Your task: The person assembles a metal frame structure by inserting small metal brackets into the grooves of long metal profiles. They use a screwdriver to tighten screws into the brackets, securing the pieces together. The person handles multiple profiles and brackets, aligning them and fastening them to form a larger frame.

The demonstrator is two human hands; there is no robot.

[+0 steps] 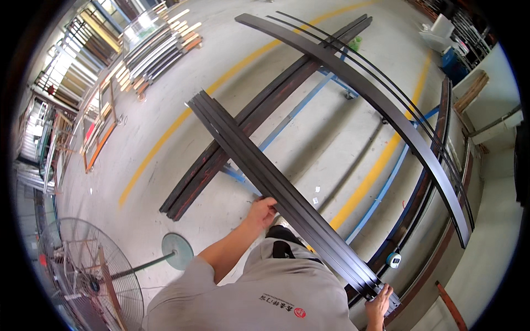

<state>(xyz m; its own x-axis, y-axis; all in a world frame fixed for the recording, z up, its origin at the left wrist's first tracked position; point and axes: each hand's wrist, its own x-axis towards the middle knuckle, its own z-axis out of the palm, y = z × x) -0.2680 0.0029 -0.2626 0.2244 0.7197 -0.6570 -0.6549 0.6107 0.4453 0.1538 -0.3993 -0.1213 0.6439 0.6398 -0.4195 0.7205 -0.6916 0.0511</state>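
Observation:
A long dark metal profile (291, 199) with grooves along its length lies slantwise in front of my body, from the far left to the near right. My left hand (261, 213) has its fingers closed around the near edge of this profile, partway along. At the profile's near right end, my right hand (379, 301) grips the tip, its fingers bent over the end. The far part of the profile crosses over a dark padded beam (276, 95). A small blue and white tape measure (393, 260) sits just beyond the right end.
A wide dark strip (411, 135) and thin black strips (386, 78) rest across the beams farther right. Blue frame bars (301, 110) run beneath. A caged fan (91, 281) and its round base (177, 252) stand at left. Stacked profiles (160, 55) lie at the far left.

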